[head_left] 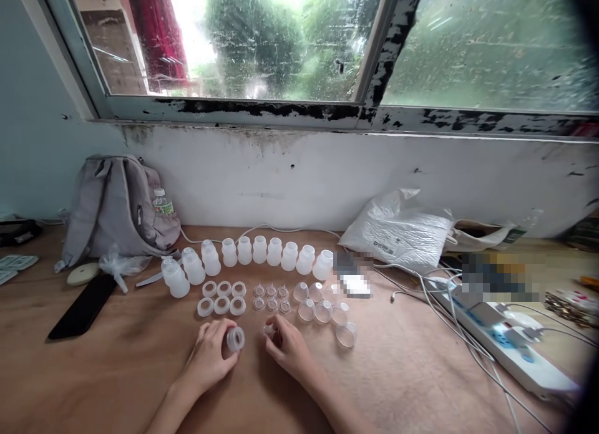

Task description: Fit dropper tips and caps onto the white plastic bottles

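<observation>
My left hand [213,354] holds a white screw ring [235,338] low over the wooden table [116,371]. My right hand [287,347] pinches a small clear teat [269,330] a short way right of that ring. Just beyond my hands lie several more white rings [221,297], several small teats [271,298] and several clear domed caps [318,303]. One clear cap [345,334] lies apart to the right of my right hand. Behind them stands a curved row of several small white bottles [253,254].
A grey backpack [116,206] with a water bottle leans on the wall at the back left. A black phone [84,306] lies left. A white plastic bag [397,228], cables and a white power strip [505,340] fill the right side.
</observation>
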`<state>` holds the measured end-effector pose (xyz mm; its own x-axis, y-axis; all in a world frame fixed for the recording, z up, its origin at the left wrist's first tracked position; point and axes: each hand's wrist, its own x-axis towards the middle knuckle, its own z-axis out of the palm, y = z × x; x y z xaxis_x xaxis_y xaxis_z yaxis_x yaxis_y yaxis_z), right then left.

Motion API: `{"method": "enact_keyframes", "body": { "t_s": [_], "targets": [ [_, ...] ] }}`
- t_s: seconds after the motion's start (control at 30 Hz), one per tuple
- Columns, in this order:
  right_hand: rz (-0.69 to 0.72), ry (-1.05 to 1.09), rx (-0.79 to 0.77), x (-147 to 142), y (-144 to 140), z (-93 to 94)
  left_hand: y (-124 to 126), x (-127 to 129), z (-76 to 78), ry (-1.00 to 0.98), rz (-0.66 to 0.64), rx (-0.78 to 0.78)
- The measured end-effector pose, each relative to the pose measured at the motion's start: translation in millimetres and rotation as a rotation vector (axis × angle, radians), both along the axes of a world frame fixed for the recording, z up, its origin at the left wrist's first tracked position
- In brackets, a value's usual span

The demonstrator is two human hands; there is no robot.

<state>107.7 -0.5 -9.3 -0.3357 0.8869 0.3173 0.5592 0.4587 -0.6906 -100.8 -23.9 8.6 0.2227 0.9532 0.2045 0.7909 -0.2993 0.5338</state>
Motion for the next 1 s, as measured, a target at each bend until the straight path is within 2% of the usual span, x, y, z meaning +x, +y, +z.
{"method": "enact_keyframes", "body": {
  "t_s": [0.17,0.3,0.47,0.73,0.8,0.87,1.0],
  "targets": [
    [-0.087,-0.089,0.027,-5,8,-7.4,-4,-44,-16.5,0.111,0.307,0.059],
    [-0.085,-0.195,0.055,-13,14,-10.3,-4,-59,-21.2,0.189,0.446,0.074],
    [-0.128,-0.252,0.067,-19,19,-13.6,-3,-57,-23.4,0.256,0.508,0.07],
    [-0.102,-0.155,0.07,-16,18,-14.3,0,-60,-33.9,0.251,0.516,0.097],
    [-0.099,-0.137,0.075,-15,18,-14.8,0,-57,-30.5,0.21,0.52,0.173],
    [-0.108,-0.121,0.075,-15,18,-15.6,2,-51,-20.6,0.16,0.492,0.282],
    [-0.114,-0.079,0.074,-14,20,-16.3,20,-37,19.5,0.146,0.347,0.473]
  ]
}}
